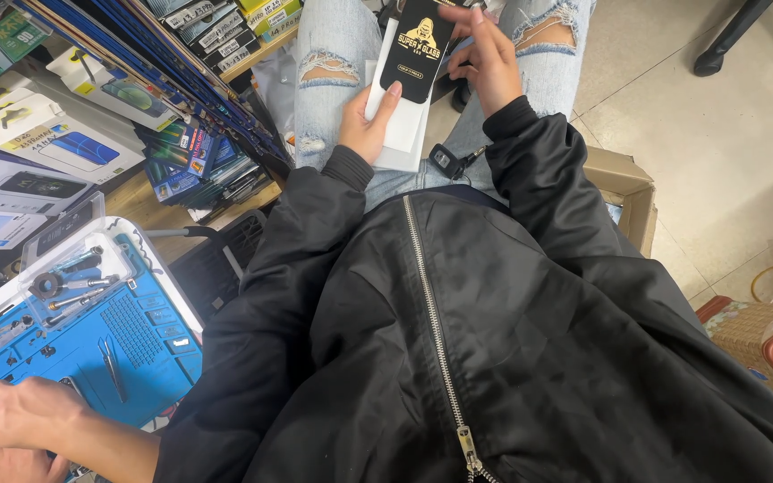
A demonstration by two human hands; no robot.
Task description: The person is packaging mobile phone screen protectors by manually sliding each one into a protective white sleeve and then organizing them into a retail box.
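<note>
The flat black rectangular packet [418,46] lies atop a stack of white card sleeves [402,125] over the lap in torn pale jeans [333,54]. The left hand [364,125] grips the stack from beneath; the right hand [487,61] pinches the packet's far edge, seemingly sorting. Separating it calls for a steady pull. Another person's hand [24,416] rests on the blue bench mat [149,344], near left.

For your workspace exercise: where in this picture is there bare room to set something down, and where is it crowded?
Bare floor lies right of the cardboard box. The blue mat has a small free patch beside the tweezers. The shelves are crowded with boxes, and the lap is taken by both hands holding packets.
</note>
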